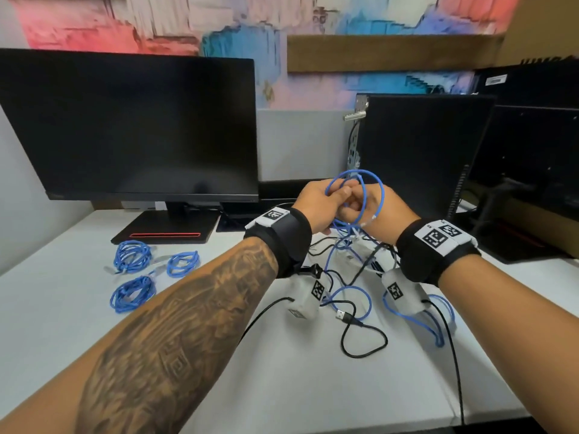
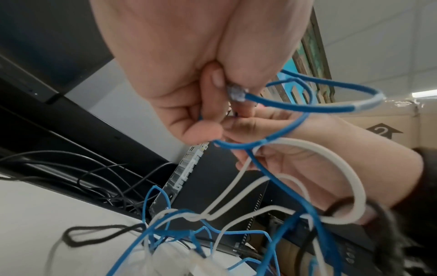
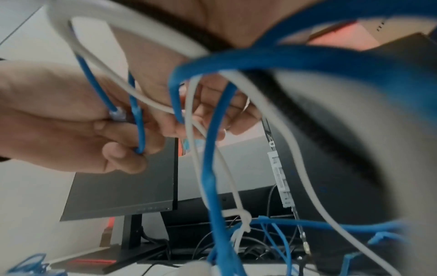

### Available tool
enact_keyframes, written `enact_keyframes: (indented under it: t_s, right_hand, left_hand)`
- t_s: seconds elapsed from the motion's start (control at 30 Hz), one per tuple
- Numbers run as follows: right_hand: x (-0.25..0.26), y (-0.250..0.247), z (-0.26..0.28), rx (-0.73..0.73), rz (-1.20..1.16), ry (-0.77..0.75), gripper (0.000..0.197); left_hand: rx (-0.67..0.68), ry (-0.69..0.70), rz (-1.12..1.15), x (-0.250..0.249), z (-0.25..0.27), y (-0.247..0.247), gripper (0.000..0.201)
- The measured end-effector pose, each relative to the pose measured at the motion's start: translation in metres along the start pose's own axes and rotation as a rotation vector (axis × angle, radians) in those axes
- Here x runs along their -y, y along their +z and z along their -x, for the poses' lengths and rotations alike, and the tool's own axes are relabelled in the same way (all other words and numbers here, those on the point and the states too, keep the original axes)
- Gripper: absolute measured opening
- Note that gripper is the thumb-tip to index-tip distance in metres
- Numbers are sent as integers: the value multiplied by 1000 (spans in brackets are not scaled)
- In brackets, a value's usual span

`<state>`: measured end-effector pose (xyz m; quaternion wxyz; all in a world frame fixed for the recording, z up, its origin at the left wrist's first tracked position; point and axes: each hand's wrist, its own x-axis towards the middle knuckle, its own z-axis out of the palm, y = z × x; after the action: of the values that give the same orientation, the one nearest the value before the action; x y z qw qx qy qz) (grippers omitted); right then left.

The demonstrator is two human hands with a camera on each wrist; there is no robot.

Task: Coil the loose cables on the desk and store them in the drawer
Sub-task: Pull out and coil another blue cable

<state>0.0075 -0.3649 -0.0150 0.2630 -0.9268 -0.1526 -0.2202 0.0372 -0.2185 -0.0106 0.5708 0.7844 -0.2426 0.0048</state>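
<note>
Above the desk, both hands hold one blue cable (image 1: 355, 183) wound into a few loops. My left hand (image 1: 340, 194) pinches its clear plug end (image 2: 236, 94) and grips the loops. The right hand (image 1: 360, 206) meets it with curled fingers round the same blue cable (image 3: 212, 115). The cable's tail drops into a loose tangle of blue, white and black cables (image 1: 347, 258) under the hands. A white cable (image 2: 347, 168) loops over the right wrist. Three coiled blue cables (image 1: 133, 255) (image 1: 183, 261) (image 1: 133, 294) lie on the left of the desk. No drawer is in view.
A black monitor (image 1: 131, 126) stands at the back left on its base (image 1: 166, 230). A black computer tower (image 1: 419, 151) stands at the back right, just behind the hands. A black USB cable (image 1: 360, 335) and a blue loop (image 1: 438, 321) lie on the white desk (image 1: 62, 324).
</note>
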Motion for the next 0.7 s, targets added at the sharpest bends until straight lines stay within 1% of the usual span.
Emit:
enact_keyframes:
  t_s: [0.07, 0.13, 0.2, 0.23, 0.3, 0.37, 0.4, 0.43, 0.5, 0.53, 0.57, 0.63, 0.7]
  right_hand:
    - [-9, 2, 3, 78, -73, 107, 22]
    - [-25, 4, 9, 246, -83, 171, 23]
    - [-44, 9, 18, 430, 35, 222, 20]
    - [-53, 11, 23, 467, 102, 261, 20]
    - [-71, 12, 29, 449, 173, 336, 21]
    - [-80, 11, 28, 426, 175, 369, 17]
    - [-79, 9, 26, 415, 170, 358, 13]
    - [-76, 6, 24, 391, 163, 327, 13]
    - [-69, 1, 18, 291, 107, 266, 20]
    - [-66, -2, 15, 227, 75, 247, 20]
    - [-62, -6, 11, 176, 70, 238, 21]
    - [-54, -12, 7, 148, 116, 218, 27]
    - [-40, -15, 5, 174, 183, 175, 29]
  left_hand:
    - [-120, -25, 118, -3, -6, -5, 24]
    - [-240, -37, 189, -5, -14, -19, 24]
    - [-376, -27, 282, -8, -22, -43, 23]
    - [-424, -27, 333, -10, -25, -56, 25]
    - [-459, -9, 372, -15, -28, -79, 27]
    - [-478, 37, 337, -21, -26, -95, 27]
    - [-495, 53, 309, -23, -26, -99, 27]
    - [-514, 63, 282, -24, -26, -102, 27]
    - [-538, 71, 242, -26, -27, -105, 24]
    - [-522, 61, 217, -26, -27, -105, 20]
    - [-469, 38, 174, -27, -25, -103, 16]
    - [-283, -9, 19, -25, -18, -91, 12]
    - [-57, -42, -155, -23, -9, -69, 13]
